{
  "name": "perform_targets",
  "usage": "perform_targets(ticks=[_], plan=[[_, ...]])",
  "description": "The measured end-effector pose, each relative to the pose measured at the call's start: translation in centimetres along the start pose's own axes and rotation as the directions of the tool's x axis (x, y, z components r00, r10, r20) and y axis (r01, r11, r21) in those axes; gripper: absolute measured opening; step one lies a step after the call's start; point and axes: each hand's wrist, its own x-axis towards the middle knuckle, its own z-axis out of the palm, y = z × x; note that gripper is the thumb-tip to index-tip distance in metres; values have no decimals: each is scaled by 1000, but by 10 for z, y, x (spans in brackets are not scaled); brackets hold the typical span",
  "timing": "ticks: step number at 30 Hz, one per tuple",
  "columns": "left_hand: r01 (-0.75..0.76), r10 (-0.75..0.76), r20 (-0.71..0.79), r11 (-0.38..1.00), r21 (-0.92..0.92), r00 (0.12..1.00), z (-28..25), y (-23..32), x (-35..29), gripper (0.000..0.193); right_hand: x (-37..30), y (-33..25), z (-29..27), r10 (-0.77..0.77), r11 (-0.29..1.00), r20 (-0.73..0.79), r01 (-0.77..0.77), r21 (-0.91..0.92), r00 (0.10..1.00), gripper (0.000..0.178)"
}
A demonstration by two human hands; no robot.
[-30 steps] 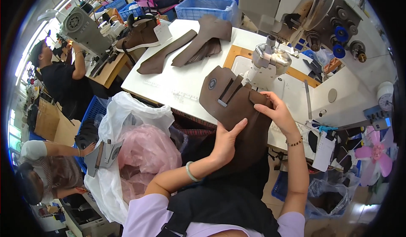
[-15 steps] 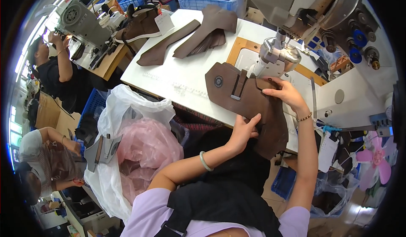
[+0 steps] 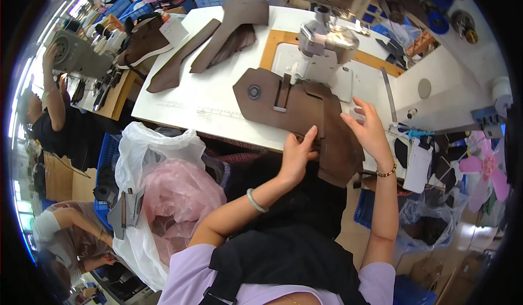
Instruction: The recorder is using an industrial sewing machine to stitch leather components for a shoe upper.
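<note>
A flat brown leather shoe upper (image 3: 299, 106) lies on the white sewing table, with a round dark badge and a slotted strip at its left part. Its far edge is by the needle area of the sewing machine (image 3: 321, 41). My left hand (image 3: 298, 155) pinches the near edge, thumb on top; the fingers beneath are partly hidden. The upper's right end hangs past the table edge above my lap. My right hand (image 3: 370, 130) hovers just right of the upper, holding nothing, fingers spread.
More brown leather pieces (image 3: 237, 30) lie at the table's far left, near a finished brown shoe (image 3: 144, 43). Left of me stand white and pink plastic bags (image 3: 180, 196). A pink fan (image 3: 486, 164) is at the right. Two people sit at the left.
My right hand has let go of the upper and its fingers have spread. The left hand still holds the near edge. The whole view has shifted slightly.
</note>
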Motion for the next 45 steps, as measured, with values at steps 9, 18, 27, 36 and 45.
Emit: perform_targets(ticks=[9,18,27,36,45], plan=[[51,-198,172,786,616,965,-58,35,-10,64,-18,-17,-28,-121,990,-191,133,51,974,41],[-739,-72,736,-103,666,673,-130,-90,39,48,-10,-21,-37,-33,965,-161,73,253,986,50],[-704,12,704,37,709,710,-156,-147,90,35,116,-16,27,-226,541,99,40,840,969,78],[-630,-212,617,9,776,757,-110,-143,94,33,97,-33,30,275,405,328,-419,813,904,67],[-658,-253,658,98,747,710,-92,-181,90,32,105,-3,42,59,574,25,-54,817,998,56]])
